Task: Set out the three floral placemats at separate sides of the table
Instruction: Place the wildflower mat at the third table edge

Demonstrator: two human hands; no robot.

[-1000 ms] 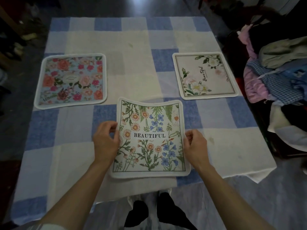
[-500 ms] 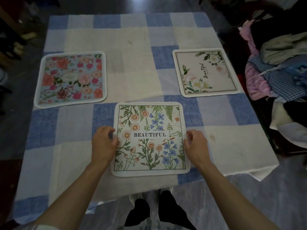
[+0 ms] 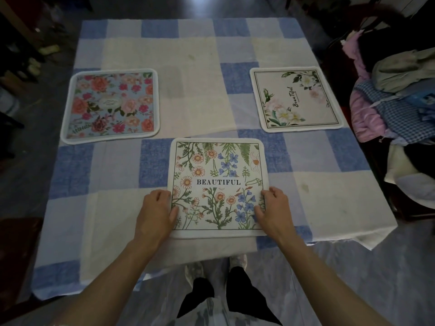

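Three floral placemats lie on the blue-and-white checked table (image 3: 211, 90). A blue mat with red and pink roses (image 3: 110, 105) sits at the left side. A cream mat with white flowers (image 3: 296, 98) sits at the right side. The wildflower mat lettered BEAUTIFUL (image 3: 217, 175) lies flat at the near edge in front of me. My left hand (image 3: 156, 212) grips its lower left edge, thumb on top. My right hand (image 3: 274, 211) grips its lower right edge the same way.
A heap of clothes (image 3: 395, 102) is piled on a chair at the table's right. Dark clutter stands on the floor at the left. My feet show below the table's near edge, where the cloth hangs over.
The wildflower mat was bowed up at its far edge a second ago; now it lies flat. Both hands have slid toward its near corners, with thumbs on top.
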